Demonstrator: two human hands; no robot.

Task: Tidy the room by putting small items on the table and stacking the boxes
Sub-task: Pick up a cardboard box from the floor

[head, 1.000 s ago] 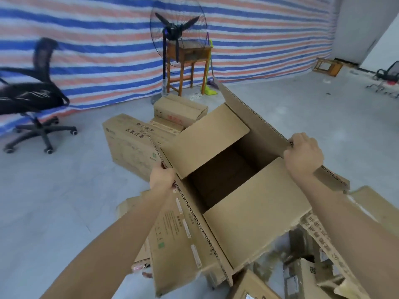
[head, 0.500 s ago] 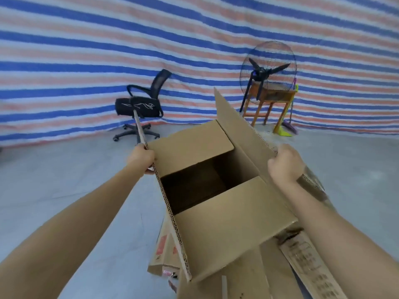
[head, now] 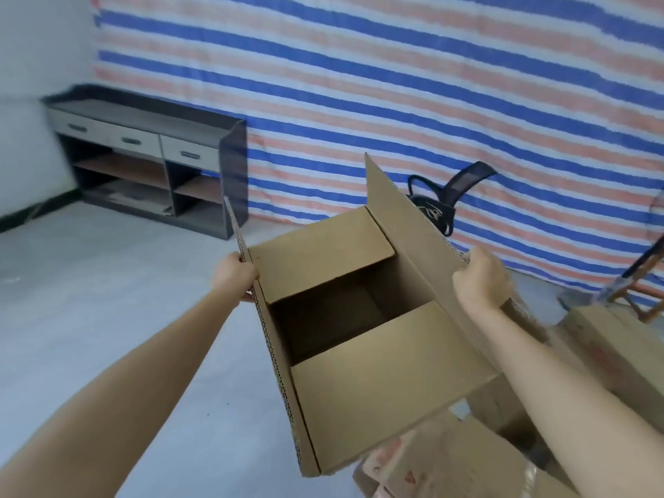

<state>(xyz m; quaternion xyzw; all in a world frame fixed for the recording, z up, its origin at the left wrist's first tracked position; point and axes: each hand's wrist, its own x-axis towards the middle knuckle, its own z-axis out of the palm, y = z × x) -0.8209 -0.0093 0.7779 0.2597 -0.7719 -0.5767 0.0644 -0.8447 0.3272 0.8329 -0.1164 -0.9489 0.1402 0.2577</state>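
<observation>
Box [head: 377, 375] carried leftward, left hand [head: 233, 278] and right hand [head: 481, 282] (arms outstretched) gripping it.

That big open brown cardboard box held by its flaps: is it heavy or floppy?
Probably light: the open brown cardboard box looks empty, and the left hand and right hand hold it by flap edges alone. Its corrugated walls likely stay stiff, though the loose flaps may bend at their folds.
</observation>
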